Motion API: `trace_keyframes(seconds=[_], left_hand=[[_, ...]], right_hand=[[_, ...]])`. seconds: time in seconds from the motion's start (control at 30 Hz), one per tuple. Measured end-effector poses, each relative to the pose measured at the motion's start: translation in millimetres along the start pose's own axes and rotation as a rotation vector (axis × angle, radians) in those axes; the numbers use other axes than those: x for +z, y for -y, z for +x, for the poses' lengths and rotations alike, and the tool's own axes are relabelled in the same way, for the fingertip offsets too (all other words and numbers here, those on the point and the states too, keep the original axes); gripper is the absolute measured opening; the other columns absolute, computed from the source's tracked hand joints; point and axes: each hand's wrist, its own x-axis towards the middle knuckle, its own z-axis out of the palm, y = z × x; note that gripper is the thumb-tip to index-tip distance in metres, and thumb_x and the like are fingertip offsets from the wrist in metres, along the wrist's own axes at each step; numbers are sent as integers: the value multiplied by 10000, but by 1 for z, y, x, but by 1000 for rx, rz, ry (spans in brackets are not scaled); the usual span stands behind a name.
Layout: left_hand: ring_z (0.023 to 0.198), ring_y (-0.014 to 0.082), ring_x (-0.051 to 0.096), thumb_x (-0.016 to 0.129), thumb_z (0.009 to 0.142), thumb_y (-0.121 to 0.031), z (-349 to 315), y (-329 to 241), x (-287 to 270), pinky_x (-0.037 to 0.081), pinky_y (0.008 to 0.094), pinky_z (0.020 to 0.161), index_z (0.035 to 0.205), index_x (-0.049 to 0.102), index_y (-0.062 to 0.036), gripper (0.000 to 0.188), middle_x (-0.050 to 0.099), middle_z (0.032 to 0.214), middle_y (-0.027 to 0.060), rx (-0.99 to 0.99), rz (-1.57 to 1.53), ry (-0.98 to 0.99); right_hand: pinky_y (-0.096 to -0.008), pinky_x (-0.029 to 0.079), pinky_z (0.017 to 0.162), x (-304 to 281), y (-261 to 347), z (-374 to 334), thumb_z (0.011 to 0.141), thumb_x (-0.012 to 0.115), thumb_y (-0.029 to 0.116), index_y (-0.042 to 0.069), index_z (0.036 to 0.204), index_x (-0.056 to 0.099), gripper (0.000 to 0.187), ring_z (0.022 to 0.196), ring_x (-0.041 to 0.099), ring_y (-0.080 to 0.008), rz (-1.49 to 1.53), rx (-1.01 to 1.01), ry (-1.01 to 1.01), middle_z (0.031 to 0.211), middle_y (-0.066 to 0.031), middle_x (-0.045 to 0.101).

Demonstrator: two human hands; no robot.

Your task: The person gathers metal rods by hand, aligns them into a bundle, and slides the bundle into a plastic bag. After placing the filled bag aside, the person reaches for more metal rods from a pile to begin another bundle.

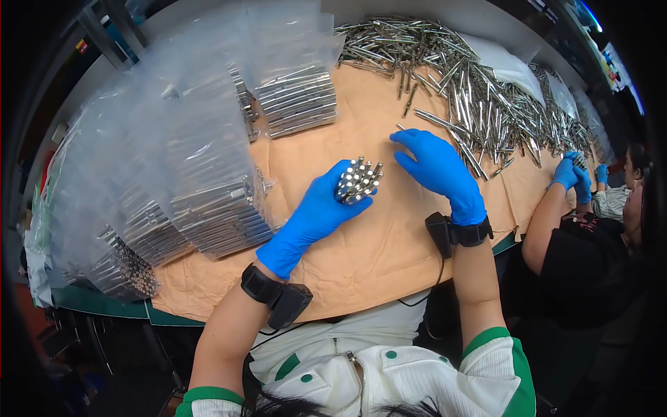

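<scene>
Precariously, blue-gloved left hand (325,199) is clutching slim silver metal rods (358,183).
I'm fearing slackening, then spilling; blue-gloved right hand (440,165): grip unclear.

Bare brown paper (372,267) leaves a way from the near edge of the tabletop (165,317), between the left hand (326,198) with its rod bundle (358,182) and the right hand (438,167), toward the middle. Bagged rods (217,217) block the left side; a loose rod heap (479,101) bars the far edge toward the right.
</scene>
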Motion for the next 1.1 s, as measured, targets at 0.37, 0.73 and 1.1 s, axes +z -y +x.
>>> trace_keyframes(seconds=[0.37, 0.73, 1.1], left_hand=[[739, 175, 620, 604, 776, -79, -1, -5, -6, 526, 285, 648, 1014, 538, 4, 261, 612, 845, 95, -299, -816, -207], [683, 182, 625, 607, 772, -79, 0, -16, -10, 530, 279, 545, 1012, 547, 42, 275, 613, 846, 113, -481, -680, -390], [708, 184, 627, 604, 775, -58, -1, -12, -12, 543, 310, 568, 1013, 574, 18, 251, 626, 872, 102, -477, -589, -457]], right_hand=[[-289, 457, 782, 48, 51, 12, 887, 475, 259, -10, 1096, 509, 342, 897, 552, -135, 1679, 362, 411, 986, -56, 568], [-311, 465, 813, 43, 58, 14, 794, 547, 51, -19, 1115, 478, 336, 902, 567, -172, 1964, 385, 481, 998, -94, 569], [-299, 476, 812, 36, 59, 13, 777, 501, -13, -41, 1133, 465, 359, 923, 577, -182, 2061, 518, 495, 1025, -116, 569]])
